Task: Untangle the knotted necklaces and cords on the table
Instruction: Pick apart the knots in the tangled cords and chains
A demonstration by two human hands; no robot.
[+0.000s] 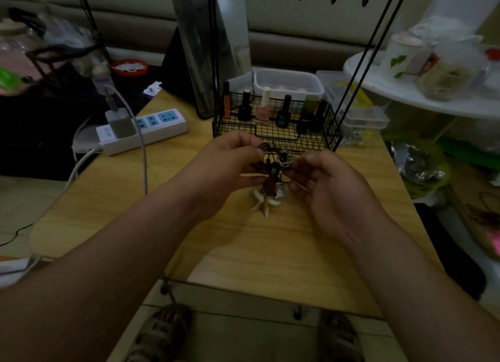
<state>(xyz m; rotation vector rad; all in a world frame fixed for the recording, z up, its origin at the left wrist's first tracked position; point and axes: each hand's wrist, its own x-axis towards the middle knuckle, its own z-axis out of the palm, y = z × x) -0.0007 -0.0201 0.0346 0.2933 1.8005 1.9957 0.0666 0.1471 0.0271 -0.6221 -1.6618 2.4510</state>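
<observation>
At frame centre, above the wooden table [270, 240], the left hand [230, 164] pinches a brown cord loop [264, 146] and the right hand [327, 183] grips the knotted cords and chain [280, 163]. Best to keep the knot slack, tease one strand free, never tug hard

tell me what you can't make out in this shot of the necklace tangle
Head view, all dim:
How many cords make up the tangle: too small, partly covered by the fingers.
Exactly where the left hand and right hand pinch it: most fingertips hidden behind the cords.
Labels on the bottles in the wire basket: too small.
</observation>
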